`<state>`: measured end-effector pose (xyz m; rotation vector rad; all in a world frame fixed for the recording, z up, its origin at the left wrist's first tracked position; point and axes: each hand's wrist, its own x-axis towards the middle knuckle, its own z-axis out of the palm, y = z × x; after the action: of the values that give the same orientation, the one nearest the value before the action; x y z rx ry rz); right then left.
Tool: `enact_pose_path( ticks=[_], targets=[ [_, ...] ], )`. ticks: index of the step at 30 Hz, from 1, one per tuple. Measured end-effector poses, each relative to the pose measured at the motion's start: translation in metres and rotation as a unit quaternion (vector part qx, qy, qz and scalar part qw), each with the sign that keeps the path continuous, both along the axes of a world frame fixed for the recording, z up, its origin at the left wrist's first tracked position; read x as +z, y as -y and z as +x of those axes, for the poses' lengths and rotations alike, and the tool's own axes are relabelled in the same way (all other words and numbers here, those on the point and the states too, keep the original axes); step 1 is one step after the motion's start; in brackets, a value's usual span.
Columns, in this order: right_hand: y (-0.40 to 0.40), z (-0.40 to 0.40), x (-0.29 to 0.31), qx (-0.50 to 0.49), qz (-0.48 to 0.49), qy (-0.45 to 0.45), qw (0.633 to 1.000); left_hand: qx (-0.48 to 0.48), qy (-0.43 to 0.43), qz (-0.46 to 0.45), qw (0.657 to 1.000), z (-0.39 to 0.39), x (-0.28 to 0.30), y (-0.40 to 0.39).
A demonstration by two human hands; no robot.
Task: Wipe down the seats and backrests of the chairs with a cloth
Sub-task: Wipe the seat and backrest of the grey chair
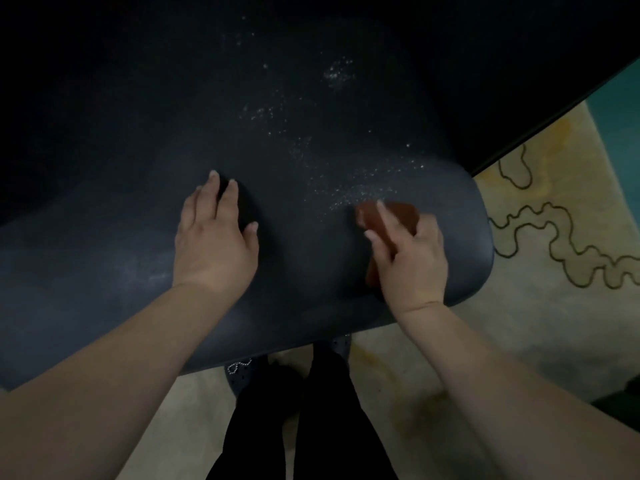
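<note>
The left hand (214,237) lies flat on the dark blue chair seat (104,258), fingers straight and slightly spread, holding nothing. White specks (349,188) are scattered across the middle of the seat, thickest just above the right hand. The right hand (412,258) grips a reddish-brown cloth (398,213), fingers curled over it, pressing it onto the seat near the right edge. Below, dark trouser legs (311,427) stand on a cream rug (554,271) with wavy dark outlines.
</note>
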<state>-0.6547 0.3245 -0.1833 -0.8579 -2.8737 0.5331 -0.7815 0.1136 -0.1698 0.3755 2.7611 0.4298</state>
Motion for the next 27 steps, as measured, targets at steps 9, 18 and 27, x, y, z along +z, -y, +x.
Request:
enact_pose_path(
  ticks=[9, 18, 27],
  targets=[
    [-0.011, -0.020, 0.003, 0.030, -0.032, 0.004, 0.999, 0.005, 0.007, -0.036, 0.999, 0.000, 0.000, -0.016],
    [-0.013, -0.037, 0.008, 0.011, -0.058, 0.004, 0.998, 0.017, 0.013, -0.049, 0.999, 0.000, 0.003, -0.026],
    [0.006, -0.046, 0.012, 0.013, -0.078, -0.001, 0.997, 0.005, 0.019, -0.056, 0.998, 0.000, 0.004, -0.026]
  ],
)
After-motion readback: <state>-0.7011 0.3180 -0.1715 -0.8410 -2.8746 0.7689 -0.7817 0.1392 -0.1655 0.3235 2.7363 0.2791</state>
